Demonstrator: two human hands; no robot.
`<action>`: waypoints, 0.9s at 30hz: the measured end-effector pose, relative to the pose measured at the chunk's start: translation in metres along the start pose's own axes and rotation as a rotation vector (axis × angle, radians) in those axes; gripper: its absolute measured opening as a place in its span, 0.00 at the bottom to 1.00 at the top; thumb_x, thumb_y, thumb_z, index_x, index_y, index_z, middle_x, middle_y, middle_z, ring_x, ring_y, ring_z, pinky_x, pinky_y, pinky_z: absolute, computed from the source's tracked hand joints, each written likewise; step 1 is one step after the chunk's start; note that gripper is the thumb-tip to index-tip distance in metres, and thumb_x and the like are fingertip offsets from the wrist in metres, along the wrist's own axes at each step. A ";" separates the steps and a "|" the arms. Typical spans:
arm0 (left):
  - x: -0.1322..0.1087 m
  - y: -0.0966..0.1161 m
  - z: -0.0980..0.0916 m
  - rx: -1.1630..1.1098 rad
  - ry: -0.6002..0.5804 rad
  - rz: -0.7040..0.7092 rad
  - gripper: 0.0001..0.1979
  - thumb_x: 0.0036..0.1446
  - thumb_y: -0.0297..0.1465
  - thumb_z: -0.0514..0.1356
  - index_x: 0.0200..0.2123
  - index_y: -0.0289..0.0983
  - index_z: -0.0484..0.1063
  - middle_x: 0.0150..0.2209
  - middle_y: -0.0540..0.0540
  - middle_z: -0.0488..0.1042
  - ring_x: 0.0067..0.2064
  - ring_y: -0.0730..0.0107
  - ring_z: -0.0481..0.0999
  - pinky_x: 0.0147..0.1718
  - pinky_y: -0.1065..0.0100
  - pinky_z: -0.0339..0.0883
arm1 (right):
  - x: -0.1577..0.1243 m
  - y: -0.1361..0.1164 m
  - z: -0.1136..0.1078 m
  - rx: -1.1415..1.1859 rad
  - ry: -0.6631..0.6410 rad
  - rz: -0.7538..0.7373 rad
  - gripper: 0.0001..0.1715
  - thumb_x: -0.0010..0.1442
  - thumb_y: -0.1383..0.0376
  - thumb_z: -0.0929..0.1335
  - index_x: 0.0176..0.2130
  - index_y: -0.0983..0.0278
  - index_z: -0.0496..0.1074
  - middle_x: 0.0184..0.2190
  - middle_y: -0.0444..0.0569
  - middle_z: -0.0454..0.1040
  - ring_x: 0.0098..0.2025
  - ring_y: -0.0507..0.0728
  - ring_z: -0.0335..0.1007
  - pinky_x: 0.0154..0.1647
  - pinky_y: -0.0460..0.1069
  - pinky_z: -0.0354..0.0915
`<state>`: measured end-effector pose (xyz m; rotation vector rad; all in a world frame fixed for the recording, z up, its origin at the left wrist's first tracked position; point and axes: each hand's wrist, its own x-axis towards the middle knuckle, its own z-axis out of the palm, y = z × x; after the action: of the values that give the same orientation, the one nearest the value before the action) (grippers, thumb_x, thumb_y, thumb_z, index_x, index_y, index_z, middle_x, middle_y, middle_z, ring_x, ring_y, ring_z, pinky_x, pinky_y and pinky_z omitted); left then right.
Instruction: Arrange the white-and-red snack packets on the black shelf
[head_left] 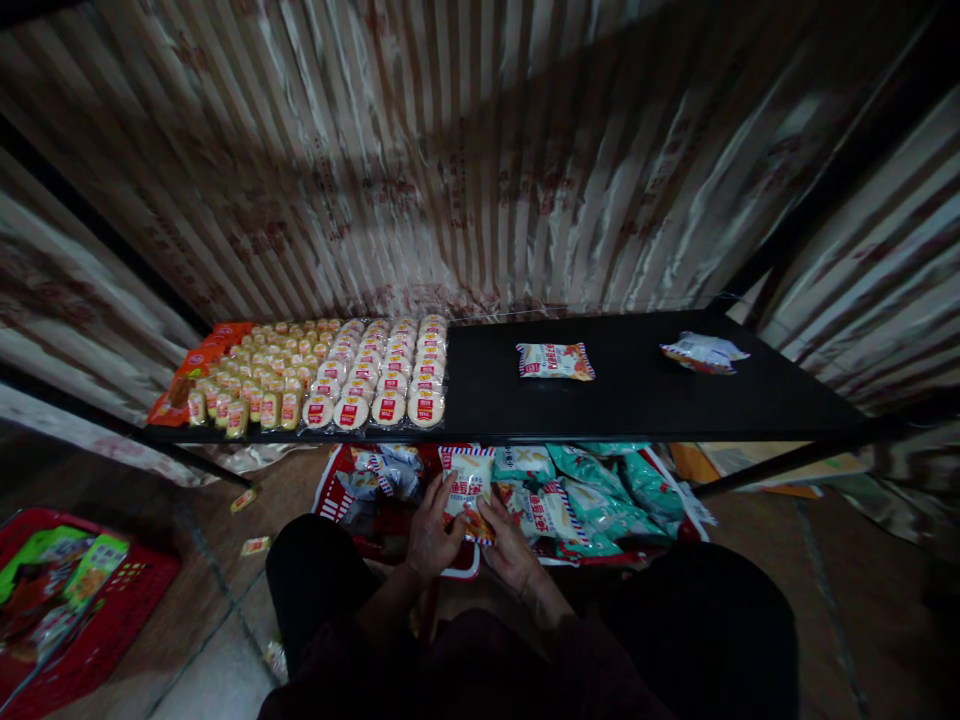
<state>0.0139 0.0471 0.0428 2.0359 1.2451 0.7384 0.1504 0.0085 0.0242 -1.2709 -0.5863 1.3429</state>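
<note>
Both my hands hold one red-and-white snack packet (468, 488) upright over a red basket (457, 572) on the floor. My left hand (431, 530) grips its left edge, my right hand (510, 545) its right edge, fingers curled on it. The basket is full of similar packets, white-red ones (551, 512) and teal ones (592, 475). Just above stands a low black shelf (637, 405). On it lie one red-and-white packet (556, 361) and a crumpled packet (703, 352) farther right.
The shelf's left part carries rows of round wrapped cakes (386, 375) and small yellow packs (259, 385). Another red basket (90, 600) with green packs sits on the floor at left. Two small packs (255, 546) lie loose on the floor. Striped curtain behind.
</note>
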 end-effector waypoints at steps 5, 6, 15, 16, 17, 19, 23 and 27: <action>0.021 0.014 -0.007 0.010 0.059 0.097 0.30 0.58 0.29 0.53 0.64 0.37 0.53 0.64 0.40 0.57 0.65 0.63 0.57 0.62 0.59 0.56 | 0.000 -0.038 0.009 0.212 0.005 0.006 0.29 0.50 0.52 0.71 0.50 0.59 0.71 0.42 0.52 0.79 0.45 0.63 0.75 0.47 0.58 0.69; 0.027 0.017 -0.009 0.006 0.067 0.111 0.30 0.58 0.30 0.53 0.64 0.36 0.53 0.64 0.39 0.57 0.65 0.63 0.57 0.62 0.59 0.56 | 0.001 -0.046 0.010 0.277 -0.012 -0.004 0.31 0.49 0.52 0.72 0.51 0.60 0.70 0.42 0.52 0.79 0.45 0.63 0.74 0.48 0.58 0.69; 0.078 0.049 -0.020 0.043 0.075 0.109 0.30 0.59 0.31 0.53 0.64 0.38 0.53 0.64 0.39 0.55 0.63 0.61 0.60 0.59 0.61 0.59 | 0.034 -0.071 0.005 0.090 0.086 -0.238 0.41 0.49 0.55 0.74 0.59 0.57 0.62 0.54 0.49 0.71 0.56 0.60 0.67 0.60 0.57 0.60; 0.083 0.052 -0.020 0.047 0.079 0.108 0.30 0.59 0.31 0.53 0.64 0.39 0.53 0.64 0.40 0.55 0.63 0.61 0.61 0.59 0.61 0.60 | 0.039 -0.073 0.004 0.043 0.104 -0.266 0.41 0.49 0.55 0.74 0.60 0.58 0.62 0.56 0.50 0.70 0.56 0.61 0.66 0.60 0.58 0.59; 0.088 0.055 -0.020 0.052 0.085 0.106 0.29 0.59 0.31 0.53 0.64 0.39 0.54 0.64 0.40 0.55 0.63 0.61 0.61 0.59 0.61 0.61 | 0.043 -0.076 0.003 -0.003 0.119 -0.294 0.42 0.50 0.54 0.73 0.60 0.58 0.61 0.57 0.51 0.69 0.57 0.61 0.65 0.60 0.58 0.59; 0.097 0.060 -0.018 0.065 0.104 0.100 0.29 0.59 0.31 0.53 0.64 0.39 0.54 0.64 0.39 0.56 0.63 0.60 0.61 0.58 0.61 0.61 | 0.049 -0.082 0.002 -0.079 0.143 -0.342 0.43 0.51 0.54 0.72 0.61 0.60 0.58 0.58 0.52 0.67 0.57 0.61 0.65 0.61 0.59 0.59; 0.114 0.066 -0.012 0.085 0.126 0.085 0.27 0.60 0.30 0.52 0.63 0.39 0.56 0.64 0.40 0.55 0.63 0.59 0.59 0.60 0.60 0.59 | 0.061 -0.092 0.001 -0.166 0.164 -0.391 0.44 0.54 0.53 0.69 0.64 0.60 0.52 0.58 0.55 0.66 0.56 0.61 0.67 0.59 0.59 0.61; 0.126 0.070 -0.005 0.120 0.123 0.048 0.27 0.60 0.29 0.51 0.63 0.36 0.57 0.66 0.38 0.52 0.65 0.59 0.56 0.61 0.60 0.56 | 0.079 -0.093 -0.003 -0.226 0.204 -0.425 0.43 0.55 0.54 0.68 0.64 0.62 0.53 0.59 0.55 0.66 0.55 0.61 0.68 0.58 0.58 0.62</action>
<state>0.0990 0.1382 0.1154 2.1513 1.3419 0.8412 0.2061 0.1015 0.0802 -1.3514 -0.8265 0.8023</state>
